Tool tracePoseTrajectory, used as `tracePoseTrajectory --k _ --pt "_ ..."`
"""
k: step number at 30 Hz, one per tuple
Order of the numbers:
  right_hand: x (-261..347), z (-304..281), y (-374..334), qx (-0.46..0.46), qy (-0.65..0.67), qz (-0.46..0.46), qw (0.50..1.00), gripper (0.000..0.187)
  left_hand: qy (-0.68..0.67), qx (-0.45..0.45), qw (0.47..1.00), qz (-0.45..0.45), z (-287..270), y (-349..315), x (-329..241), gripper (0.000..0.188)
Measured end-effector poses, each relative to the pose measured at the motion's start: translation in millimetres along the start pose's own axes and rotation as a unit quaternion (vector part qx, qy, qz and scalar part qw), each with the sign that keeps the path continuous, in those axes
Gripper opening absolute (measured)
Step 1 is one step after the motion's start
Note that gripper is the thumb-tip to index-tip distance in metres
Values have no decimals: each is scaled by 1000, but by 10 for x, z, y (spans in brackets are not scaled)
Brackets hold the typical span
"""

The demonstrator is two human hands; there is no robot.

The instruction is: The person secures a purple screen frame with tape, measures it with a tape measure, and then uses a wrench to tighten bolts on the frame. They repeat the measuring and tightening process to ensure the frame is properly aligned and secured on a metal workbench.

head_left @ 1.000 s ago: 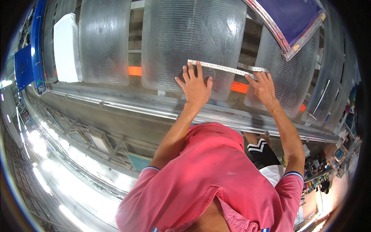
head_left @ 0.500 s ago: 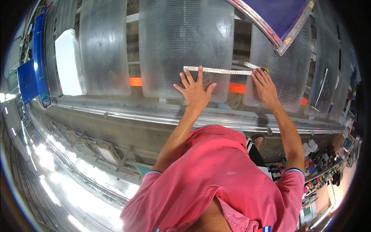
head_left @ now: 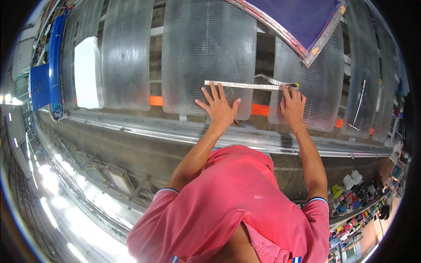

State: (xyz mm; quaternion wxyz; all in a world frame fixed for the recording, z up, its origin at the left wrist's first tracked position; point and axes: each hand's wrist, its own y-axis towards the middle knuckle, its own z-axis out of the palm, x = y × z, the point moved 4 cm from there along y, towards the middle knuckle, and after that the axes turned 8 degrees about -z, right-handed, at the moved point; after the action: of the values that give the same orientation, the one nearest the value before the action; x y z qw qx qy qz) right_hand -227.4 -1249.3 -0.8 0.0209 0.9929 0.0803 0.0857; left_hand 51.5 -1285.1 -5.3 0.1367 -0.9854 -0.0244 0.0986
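Note:
A white measuring tape [head_left: 241, 85] lies stretched sideways across two clear, ridged panels. Its right part doubles back in a loose loop and has a yellow bit at the end. My left hand [head_left: 220, 108] rests with fingers spread on the wide middle panel [head_left: 206, 48], its fingertips at the tape near the left end. On the panel to the right [head_left: 322, 101], my right hand [head_left: 293, 106] lies palm down, fingers a little bent. Its fingertips touch the tape close to the yellow end.
A framed screen with purple mesh [head_left: 302, 22] juts over the panels at the upper right. A white block [head_left: 87, 72] sits at the left, beside blue equipment [head_left: 56, 61]. A metal rail [head_left: 175, 131] runs along the near side. A thin rod [head_left: 360, 101] lies on a right-hand panel.
My right hand has drawn back slightly, its fingers now more bent at the tape. The tape's loose loop reaches farther left. My left hand stays spread, and the whole view has shifted a little.

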Motion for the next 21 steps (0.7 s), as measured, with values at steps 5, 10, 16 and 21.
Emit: tracePoseTrajectory --k 5,10,16,21 --pt "-151 21 94 30 98 19 995 36 -84 -19 990 114 117 -69 -153 89" --pt "355 -4 512 -41 115 -98 988 31 -62 15 990 129 380 13 -157 90" --pt "341 -29 734 136 118 25 983 31 -25 38 989 139 262 -14 -197 85" --pt "283 168 640 92 -13 17 996 28 4 70 992 106 161 -4 -318 84"
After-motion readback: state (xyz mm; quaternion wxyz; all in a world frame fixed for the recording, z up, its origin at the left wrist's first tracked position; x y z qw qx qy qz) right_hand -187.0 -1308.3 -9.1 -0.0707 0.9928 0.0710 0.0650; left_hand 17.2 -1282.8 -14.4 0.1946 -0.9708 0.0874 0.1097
